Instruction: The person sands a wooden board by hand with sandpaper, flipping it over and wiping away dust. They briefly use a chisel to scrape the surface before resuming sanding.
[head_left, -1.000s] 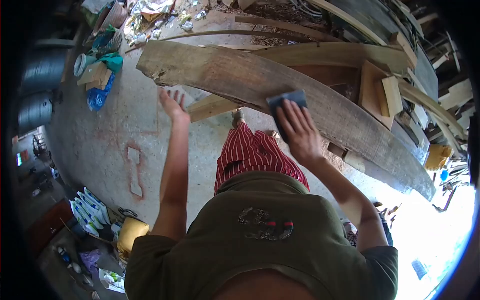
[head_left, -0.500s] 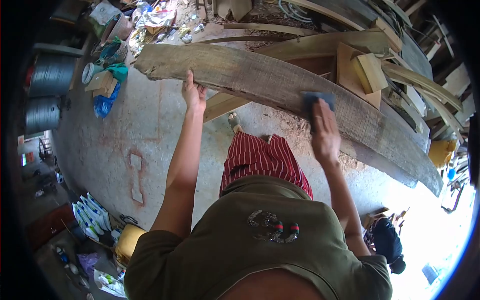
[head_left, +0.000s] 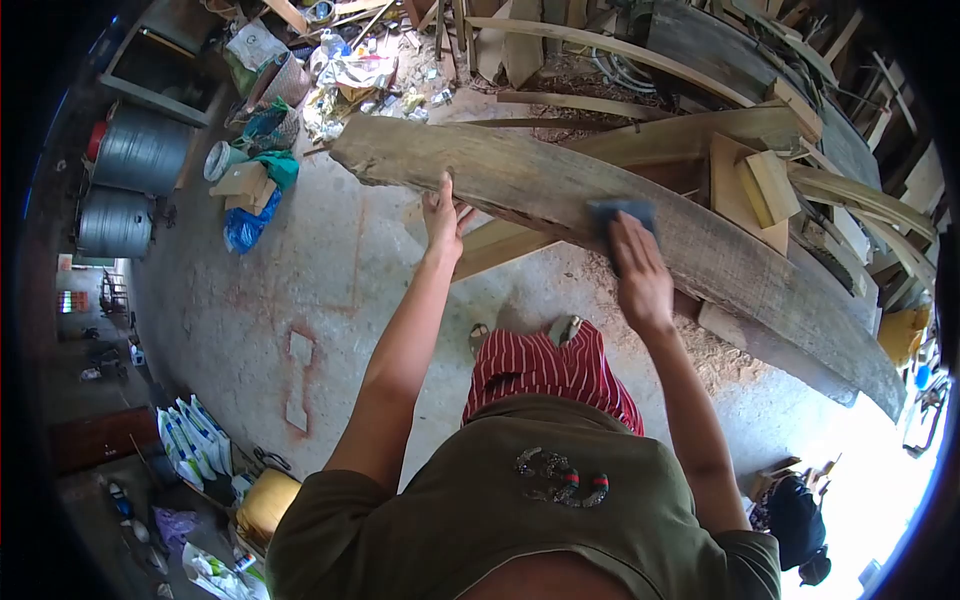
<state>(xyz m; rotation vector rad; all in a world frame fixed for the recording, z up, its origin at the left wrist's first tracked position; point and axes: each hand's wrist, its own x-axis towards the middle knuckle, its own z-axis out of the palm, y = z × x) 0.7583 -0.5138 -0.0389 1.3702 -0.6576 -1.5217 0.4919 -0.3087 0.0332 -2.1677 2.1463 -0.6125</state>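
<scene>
A long, curved, weathered plank (head_left: 520,170) slants from upper left to lower right in front of me. Near its left end, my left hand (head_left: 445,218) grips the lower edge, thumb on top and fingers underneath. My right hand (head_left: 640,272) presses a dark blue-grey pad (head_left: 622,212) flat on the middle of the plank; the pad is slightly blurred and partly under the fingers.
Wood offcuts and curved strips (head_left: 860,190) pile up behind and right of the plank. A beam (head_left: 500,245) lies beneath it. Sawdust (head_left: 730,365) covers some floor. Metal drums (head_left: 145,150) and a cardboard box (head_left: 243,185) are at left. Another person (head_left: 795,520) is at lower right.
The view has shifted, so the plank's left end and my left hand appear further right and lower. My right hand and the pad have moved leftward along the plank.
</scene>
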